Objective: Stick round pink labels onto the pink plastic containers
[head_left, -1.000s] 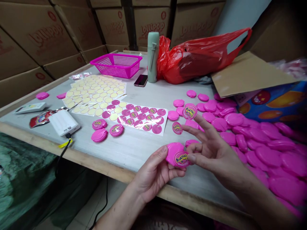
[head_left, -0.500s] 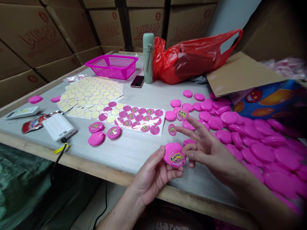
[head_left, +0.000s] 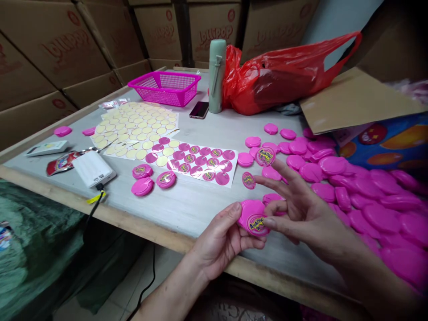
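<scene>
At the lower centre of the frame, we hold a glossy pink disc (head_left: 249,209), rounded and slightly puffed, in our left hand (head_left: 222,240). This grip is closed on its left and lower edge, thumb on the near rim and fingers curled beneath. A round printed label (head_left: 256,224) lies on the disc's face, and the thumb of our right hand (head_left: 306,214) touches its right side. The right grip is open, its fingers fanned; two of them carry round stickers at their tips, a large sticker (head_left: 265,156) above a small sticker (head_left: 248,180).

On the smooth grey tabletop (head_left: 180,207), edged in raw wood, a heap of pink discs (head_left: 371,187) fills the right of the frame. Left of centre, three discs (head_left: 142,186) sit close together, two with labels showing. Above them lies a shiny sticker sheet (head_left: 222,179) with magenta and pale circles, beside overlapping paper sheets (head_left: 137,120) of pale yellow rounds.

A white plastic block (head_left: 92,167) with a black cable is at left. At upper centre we see a mesh-walled pink basket (head_left: 169,95), a flat dark phone (head_left: 199,109), a cylindrical pale green flask (head_left: 217,76) and a crinkled red bag (head_left: 270,87).
</scene>
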{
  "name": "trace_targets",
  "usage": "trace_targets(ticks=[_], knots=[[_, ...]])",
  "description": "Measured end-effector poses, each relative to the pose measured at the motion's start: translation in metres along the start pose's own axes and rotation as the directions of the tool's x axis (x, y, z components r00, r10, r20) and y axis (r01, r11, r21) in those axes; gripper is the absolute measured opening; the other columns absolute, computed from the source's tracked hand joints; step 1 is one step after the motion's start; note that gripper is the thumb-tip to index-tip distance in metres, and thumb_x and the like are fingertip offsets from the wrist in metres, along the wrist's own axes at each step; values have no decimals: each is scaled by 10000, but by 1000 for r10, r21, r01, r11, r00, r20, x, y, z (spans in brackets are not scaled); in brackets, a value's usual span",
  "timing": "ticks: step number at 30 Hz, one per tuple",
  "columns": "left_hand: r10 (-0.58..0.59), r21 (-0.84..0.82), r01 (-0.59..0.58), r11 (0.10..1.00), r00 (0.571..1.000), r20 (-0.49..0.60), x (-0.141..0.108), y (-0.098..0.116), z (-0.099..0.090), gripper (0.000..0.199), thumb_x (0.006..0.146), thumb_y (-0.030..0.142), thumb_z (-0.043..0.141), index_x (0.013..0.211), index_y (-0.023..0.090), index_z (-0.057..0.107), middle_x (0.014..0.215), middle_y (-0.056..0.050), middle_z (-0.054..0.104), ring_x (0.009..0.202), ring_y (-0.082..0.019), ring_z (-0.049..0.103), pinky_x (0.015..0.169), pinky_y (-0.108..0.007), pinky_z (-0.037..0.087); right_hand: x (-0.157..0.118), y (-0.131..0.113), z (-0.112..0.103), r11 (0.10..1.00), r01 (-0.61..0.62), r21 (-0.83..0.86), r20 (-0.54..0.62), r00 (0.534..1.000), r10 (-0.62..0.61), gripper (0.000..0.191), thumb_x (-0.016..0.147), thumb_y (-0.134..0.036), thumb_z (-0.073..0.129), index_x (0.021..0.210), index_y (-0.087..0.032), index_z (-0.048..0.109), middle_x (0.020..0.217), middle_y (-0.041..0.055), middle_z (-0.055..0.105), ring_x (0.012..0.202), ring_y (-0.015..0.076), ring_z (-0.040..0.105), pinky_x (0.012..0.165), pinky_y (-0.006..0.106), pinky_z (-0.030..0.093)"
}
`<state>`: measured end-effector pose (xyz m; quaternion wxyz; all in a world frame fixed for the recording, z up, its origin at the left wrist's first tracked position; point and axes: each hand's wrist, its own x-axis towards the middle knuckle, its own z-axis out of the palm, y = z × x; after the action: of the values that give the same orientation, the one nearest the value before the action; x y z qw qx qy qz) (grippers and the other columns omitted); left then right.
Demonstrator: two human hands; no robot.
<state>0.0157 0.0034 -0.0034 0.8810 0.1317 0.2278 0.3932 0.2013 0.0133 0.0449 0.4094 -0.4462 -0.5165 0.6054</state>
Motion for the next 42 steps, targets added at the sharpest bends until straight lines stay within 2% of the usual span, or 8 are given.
trace_targets(ticks=[6, 11, 22, 26, 35, 42], knots=[[-18, 34, 17, 999, 1000, 13, 1, 0, 0, 387, 948, 403, 608, 1109, 58, 679, 893, -112, 703, 707, -158, 713, 688, -261, 617, 0, -2, -2, 999, -14, -50, -23, 1000, 13, 997, 765, -236, 852, 1510, -576, 283, 1505, 61, 503, 735, 108, 682, 400, 129, 475], [-29, 55, 28, 998, 999, 21, 0, 1, 1, 394, 936, 413, 626, 1103, 62, 686, 910, -110, 703, 703, -150, 707, 685, -252, 610, 0, -4, 0, 996, -7, -87, -41, 999, 3, 988, 768, -242, 844, 1512, -569, 280, 1512, 46, 505, 746, 114, 688, 531, 216, 576], [-40, 122, 37, 992, 999, 21, -1, 1, 1, 392, 929, 422, 628, 1094, 72, 691, 927, -113, 693, 706, -153, 695, 687, -260, 603, -1, -6, -2, 972, 31, -234, -69, 996, -49, 1000, 775, -309, 850, 1546, -538, 256, 1515, 68, 501, 785, 123, 697, 740, 307, 633], [-41, 114, 38, 993, 999, 22, -1, 1, 1, 364, 927, 408, 636, 1070, 79, 697, 919, -110, 698, 706, -154, 700, 685, -259, 602, -1, -7, -1, 962, 19, -274, -79, 996, -42, 998, 772, -328, 849, 1552, -523, 257, 1543, 89, 469, 776, 146, 705, 728, 344, 644], [-59, 113, 55, 992, 998, 32, -2, 2, 2, 358, 917, 406, 653, 1063, 84, 708, 888, -106, 717, 690, -154, 708, 672, -251, 598, -4, -9, -3, 951, 48, -304, -58, 996, -69, 973, 781, -303, 840, 1540, -534, 277, 1541, 76, 473, 758, 147, 702, 715, 364, 652], [-57, 128, 52, 990, 998, 33, -2, 2, 2, 363, 926, 408, 637, 1068, 81, 705, 896, -111, 715, 692, -153, 708, 671, -248, 600, -4, -11, -2, 950, 24, -312, -59, 997, -45, 956, 778, -320, 838, 1523, -564, 290, 1533, 54, 482, 739, 157, 698, 688, 375, 651]])
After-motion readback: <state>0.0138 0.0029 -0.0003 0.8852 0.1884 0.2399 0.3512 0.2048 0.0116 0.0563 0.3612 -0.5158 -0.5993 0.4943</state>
